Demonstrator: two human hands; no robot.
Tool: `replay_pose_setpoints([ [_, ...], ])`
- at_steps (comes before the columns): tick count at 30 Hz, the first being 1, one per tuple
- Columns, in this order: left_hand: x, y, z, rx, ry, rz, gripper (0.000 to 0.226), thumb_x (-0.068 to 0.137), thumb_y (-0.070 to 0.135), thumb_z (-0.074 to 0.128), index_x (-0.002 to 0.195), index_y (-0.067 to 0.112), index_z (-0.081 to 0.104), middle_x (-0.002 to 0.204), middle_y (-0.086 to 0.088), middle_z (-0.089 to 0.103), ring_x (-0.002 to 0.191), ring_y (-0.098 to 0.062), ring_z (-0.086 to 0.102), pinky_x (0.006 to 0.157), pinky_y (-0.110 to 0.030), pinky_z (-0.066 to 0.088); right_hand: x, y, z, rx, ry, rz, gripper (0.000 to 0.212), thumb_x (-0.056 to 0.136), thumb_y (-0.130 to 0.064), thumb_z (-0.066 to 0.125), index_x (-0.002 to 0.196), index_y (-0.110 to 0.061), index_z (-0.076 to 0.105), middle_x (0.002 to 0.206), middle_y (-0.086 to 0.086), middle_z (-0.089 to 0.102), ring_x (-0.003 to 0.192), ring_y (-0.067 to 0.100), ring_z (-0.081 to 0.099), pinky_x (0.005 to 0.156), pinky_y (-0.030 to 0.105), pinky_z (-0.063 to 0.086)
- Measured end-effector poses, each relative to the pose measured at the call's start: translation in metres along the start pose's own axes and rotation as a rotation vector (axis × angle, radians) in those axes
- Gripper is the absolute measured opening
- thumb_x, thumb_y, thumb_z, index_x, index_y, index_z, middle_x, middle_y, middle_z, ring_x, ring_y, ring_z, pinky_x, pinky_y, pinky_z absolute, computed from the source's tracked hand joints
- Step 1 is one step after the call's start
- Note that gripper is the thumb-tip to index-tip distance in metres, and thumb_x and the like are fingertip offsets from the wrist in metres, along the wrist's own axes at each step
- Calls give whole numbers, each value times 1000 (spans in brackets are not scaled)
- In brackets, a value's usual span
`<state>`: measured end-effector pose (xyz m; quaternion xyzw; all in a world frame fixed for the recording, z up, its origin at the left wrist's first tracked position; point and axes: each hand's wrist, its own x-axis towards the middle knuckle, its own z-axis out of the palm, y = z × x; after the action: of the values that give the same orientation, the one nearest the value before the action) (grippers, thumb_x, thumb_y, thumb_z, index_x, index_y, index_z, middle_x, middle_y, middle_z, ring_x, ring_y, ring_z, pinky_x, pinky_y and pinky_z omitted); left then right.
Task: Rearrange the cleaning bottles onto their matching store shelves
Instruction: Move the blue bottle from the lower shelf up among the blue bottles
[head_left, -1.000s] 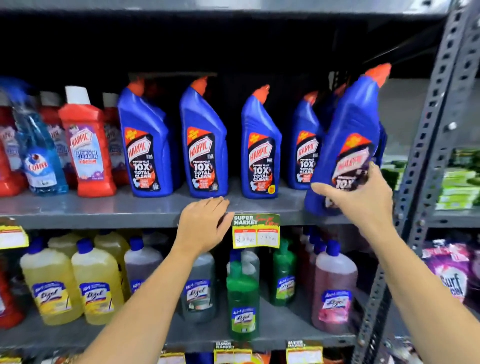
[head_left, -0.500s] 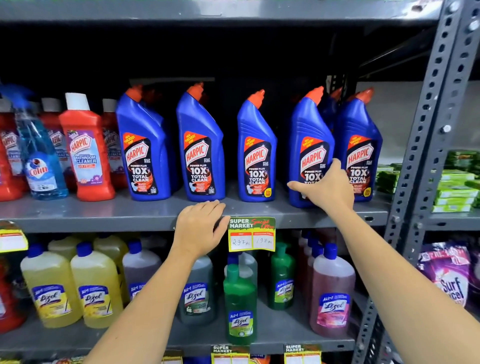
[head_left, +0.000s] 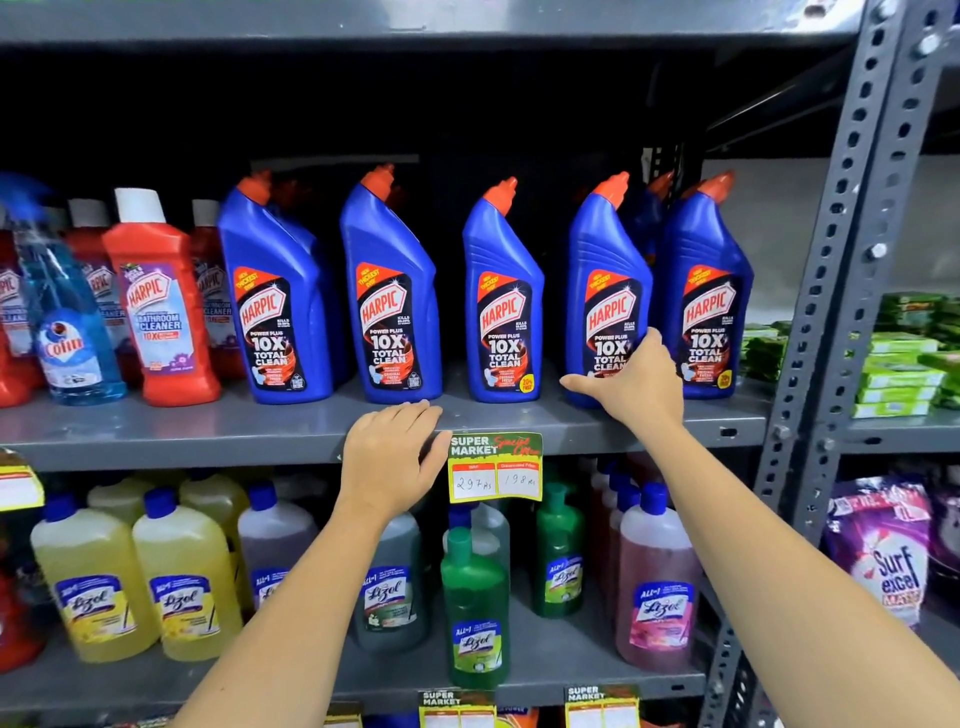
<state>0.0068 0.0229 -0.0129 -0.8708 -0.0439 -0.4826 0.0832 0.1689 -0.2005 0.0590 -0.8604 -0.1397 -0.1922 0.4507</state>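
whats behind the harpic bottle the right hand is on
Behind the blue Harpic bottle under the right hand, another orange cap and a blue shoulder show, so at least one more bottle stands there. Its body and anything deeper are hidden.

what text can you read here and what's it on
"HARPIC POWER PLUS 10X TOTAL CLEAN": blue bottles
"HARPIC BATHROOM CLEANER": red bottle
"Colin": spray bottle
"Lizol": yellow bottle
"SUPER MARKET", "297", "198": price tag
"Surf excel": purple pack
Finer print: too small.

The blue plastic Harpic bottle with the orange cap (head_left: 607, 291) now stands upright on the grey metal shelf (head_left: 208, 431). My right hand (head_left: 636, 387) loosens on its base.
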Motion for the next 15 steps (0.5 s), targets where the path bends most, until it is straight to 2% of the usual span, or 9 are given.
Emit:
replay_pose_setpoints([
  [10, -1, 0, 0, -6, -36, -33, 44, 93, 39, 42, 108, 10, 71, 106, -7, 74, 98, -25, 69, 79, -41, 54, 10, 6, 12, 31, 36, 19, 106, 50, -54, 90, 132, -12, 36, 133, 10, 52, 117, 36, 57, 88, 48, 49],
  [15, -1, -1, -1, -2, -50, -31, 44, 94, 40, 42, 110, 10, 71, 108, -7, 74, 99, -24, 69, 80, -39, 53, 17, 7, 10, 61, -33, -10, 104, 49, -52, 91, 129, -13, 37, 130, 8, 55, 118, 32, 57, 93, 46, 47],
])
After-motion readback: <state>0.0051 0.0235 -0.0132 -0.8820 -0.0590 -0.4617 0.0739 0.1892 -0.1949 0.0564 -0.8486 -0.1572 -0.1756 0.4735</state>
